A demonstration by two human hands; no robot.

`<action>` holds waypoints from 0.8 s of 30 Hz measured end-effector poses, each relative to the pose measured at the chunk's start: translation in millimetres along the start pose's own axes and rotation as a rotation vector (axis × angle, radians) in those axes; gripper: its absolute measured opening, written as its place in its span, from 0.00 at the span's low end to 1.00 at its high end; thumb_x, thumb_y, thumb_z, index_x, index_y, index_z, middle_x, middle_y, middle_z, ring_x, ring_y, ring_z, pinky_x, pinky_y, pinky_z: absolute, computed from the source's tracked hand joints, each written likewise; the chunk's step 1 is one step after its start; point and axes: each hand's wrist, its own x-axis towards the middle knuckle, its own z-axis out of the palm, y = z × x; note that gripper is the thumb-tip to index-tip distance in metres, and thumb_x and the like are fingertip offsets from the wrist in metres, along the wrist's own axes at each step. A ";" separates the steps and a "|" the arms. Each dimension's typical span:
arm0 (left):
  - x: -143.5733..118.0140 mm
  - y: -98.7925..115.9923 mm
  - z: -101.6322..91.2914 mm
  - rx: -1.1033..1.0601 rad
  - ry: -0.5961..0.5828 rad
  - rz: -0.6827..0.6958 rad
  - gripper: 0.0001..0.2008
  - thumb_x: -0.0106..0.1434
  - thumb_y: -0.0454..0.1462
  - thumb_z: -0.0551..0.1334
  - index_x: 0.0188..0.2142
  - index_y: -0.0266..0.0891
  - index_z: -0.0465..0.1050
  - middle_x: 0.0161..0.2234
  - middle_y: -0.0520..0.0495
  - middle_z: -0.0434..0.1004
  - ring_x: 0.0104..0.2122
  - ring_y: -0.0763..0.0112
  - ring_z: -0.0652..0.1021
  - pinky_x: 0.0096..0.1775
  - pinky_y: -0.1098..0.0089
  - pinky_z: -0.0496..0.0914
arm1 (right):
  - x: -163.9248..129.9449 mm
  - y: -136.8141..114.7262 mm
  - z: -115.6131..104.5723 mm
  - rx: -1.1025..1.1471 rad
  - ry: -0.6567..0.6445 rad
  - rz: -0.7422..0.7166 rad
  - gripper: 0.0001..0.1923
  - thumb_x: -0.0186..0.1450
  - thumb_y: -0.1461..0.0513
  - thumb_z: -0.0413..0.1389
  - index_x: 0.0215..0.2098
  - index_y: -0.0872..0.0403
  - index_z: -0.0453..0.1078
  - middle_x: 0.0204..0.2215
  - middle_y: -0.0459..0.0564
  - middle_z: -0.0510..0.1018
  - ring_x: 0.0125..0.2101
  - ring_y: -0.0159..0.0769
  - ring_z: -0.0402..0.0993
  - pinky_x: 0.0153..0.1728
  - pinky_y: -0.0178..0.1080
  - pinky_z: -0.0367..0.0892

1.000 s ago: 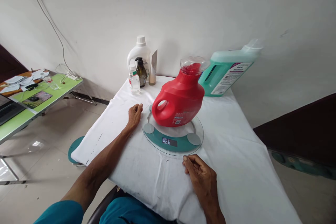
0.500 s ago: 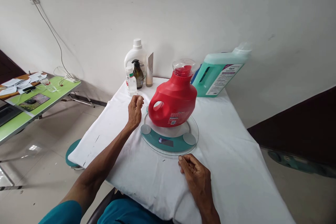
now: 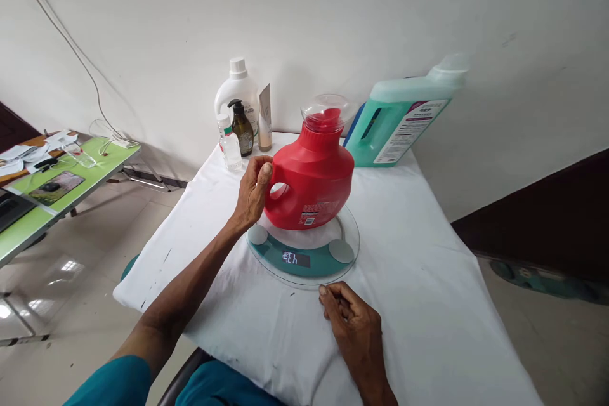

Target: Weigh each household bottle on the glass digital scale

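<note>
A red detergent bottle (image 3: 311, 171) with a side handle and a clear cap over its neck stands on a round glass scale (image 3: 290, 261). The scale's teal band has a display (image 3: 295, 259) with lit digits. At the bottle's handle is my left hand (image 3: 255, 190), its thumb in front and its fingers curled round the outer edge; part of the fingers is hidden. My right hand (image 3: 353, 323) rests on the cloth by the scale's near rim, thumb against curled fingers, with nothing visible in it.
A white bottle (image 3: 236, 89), a dark pump bottle (image 3: 242, 130), a small clear bottle (image 3: 230, 144) and a beige tube (image 3: 264, 120) stand at the back left. A green jug (image 3: 404, 120) is at the back right by the wall. Left is a green-topped table (image 3: 95, 171).
My left hand has moved to the red bottle's handle and closed on it. More digits show on the scale's display. My right hand has stayed by the rim. The view has shifted slightly.
</note>
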 end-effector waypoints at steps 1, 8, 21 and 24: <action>-0.2 -0.9 -0.8 0.003 0.010 0.000 0.33 0.71 0.67 0.50 0.44 0.41 0.72 0.42 0.44 0.78 0.43 0.63 0.77 0.47 0.63 0.72 | 0.1 0.6 0.0 -0.001 0.001 -0.004 0.24 0.71 0.42 0.56 0.26 0.49 0.66 0.21 0.42 0.66 0.22 0.32 0.62 0.24 0.34 0.61; -4.2 -2.3 -1.3 -0.017 0.036 -0.030 0.35 0.71 0.67 0.48 0.47 0.42 0.74 0.44 0.43 0.79 0.44 0.63 0.79 0.48 0.63 0.74 | 0.7 9.1 1.8 -0.022 0.005 -0.017 0.24 0.71 0.43 0.56 0.26 0.49 0.67 0.21 0.42 0.68 0.21 0.33 0.64 0.24 0.34 0.63; -4.0 18.2 8.3 -0.033 -0.085 -0.183 0.32 0.67 0.66 0.59 0.30 0.39 0.70 0.26 0.49 0.73 0.29 0.69 0.75 0.34 0.68 0.70 | 2.7 1.4 -0.6 -0.019 -0.002 -0.019 0.24 0.71 0.43 0.56 0.25 0.49 0.66 0.19 0.42 0.67 0.19 0.31 0.61 0.22 0.33 0.62; -2.3 20.6 11.9 -0.027 -0.079 -0.221 0.34 0.67 0.67 0.58 0.25 0.40 0.63 0.23 0.50 0.66 0.25 0.73 0.68 0.30 0.69 0.64 | 3.4 5.2 1.1 0.001 0.005 -0.038 0.24 0.72 0.43 0.56 0.25 0.49 0.66 0.19 0.42 0.66 0.19 0.31 0.60 0.21 0.33 0.60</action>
